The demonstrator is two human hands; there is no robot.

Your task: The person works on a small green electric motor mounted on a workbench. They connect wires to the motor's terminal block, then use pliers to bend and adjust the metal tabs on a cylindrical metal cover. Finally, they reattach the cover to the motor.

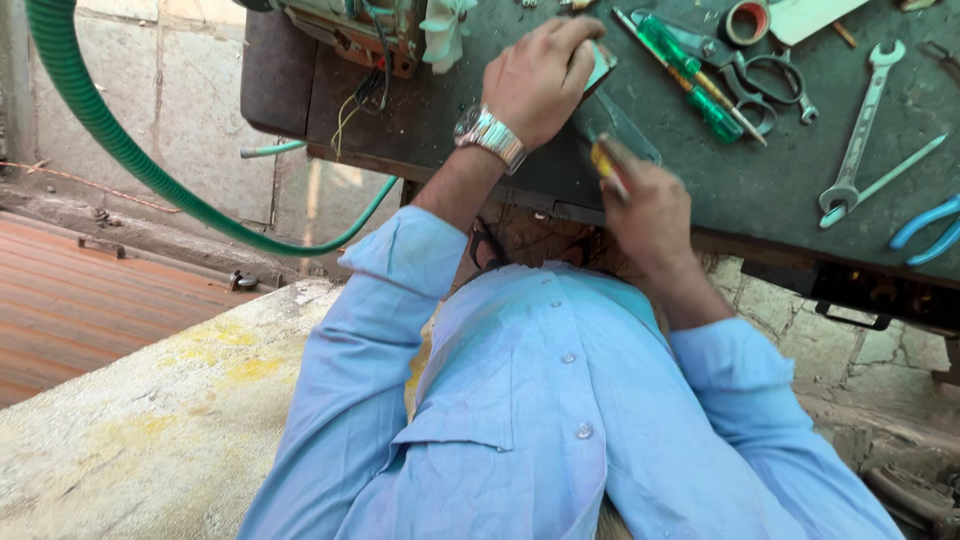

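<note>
My left hand (535, 80), with a metal wristwatch (490, 135) on the wrist, rests on the dark green workbench (760, 190) and is closed around a small teal and white flat object (603, 62). Just below it, at the bench's near edge, my right hand (650, 210) grips a yellow-handled tool (604, 163), probably a screwdriver, whose tip points toward the left hand. A dark flat piece (630, 130) lies on the bench between the two hands. My light blue shirt (540, 420) fills the lower frame.
On the bench lie a green-handled screwdriver (690, 75), scissors (765, 75), a tape roll (747, 20), a spanner (858, 145), a thin teal rod (890, 175) and blue-handled pliers (925, 230). A wired device (350, 35) sits far left. A green hose (120, 150) curves over the floor.
</note>
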